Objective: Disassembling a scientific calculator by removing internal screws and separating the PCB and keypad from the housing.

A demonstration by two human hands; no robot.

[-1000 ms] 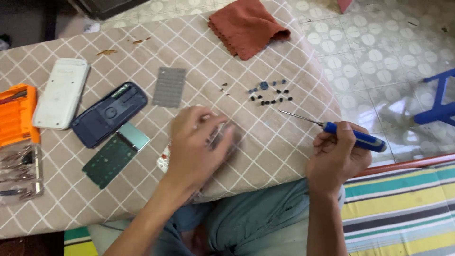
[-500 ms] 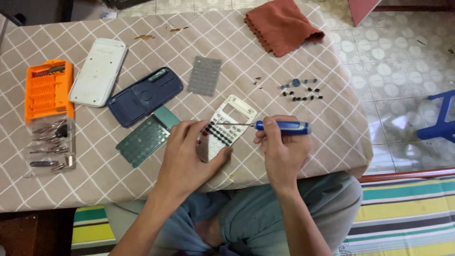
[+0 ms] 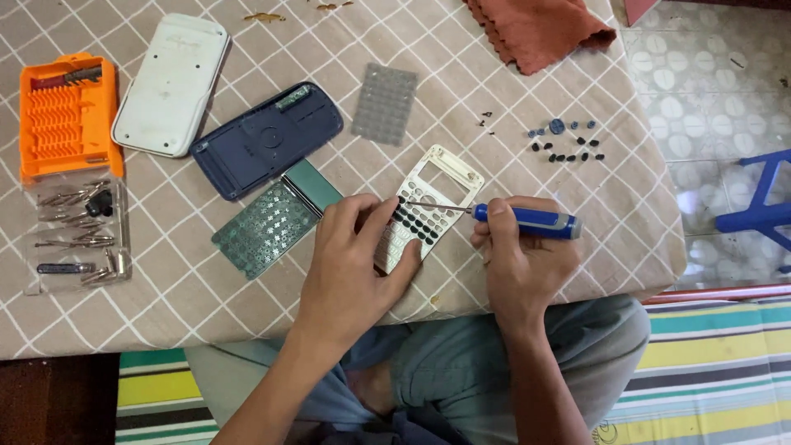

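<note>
A white calculator front shell lies face down on the checked tablecloth, several dark keys set in its holes. My left hand presses on its near end and holds it steady. My right hand grips a blue-handled screwdriver, whose thin tip points left and touches the key area near my left fingertips. A green circuit board lies just left of my left hand.
A dark blue back cover, a white cover, a grey rubber keypad, loose dark buttons and tiny screws lie around. An orange bit case with loose bits sits left. A rust cloth and blue stool are nearby.
My right hand brought the screwdriver from the table's right edge to the white shell. My left hand uncovered the shell and now holds its near end. The camera view shifted closer.
</note>
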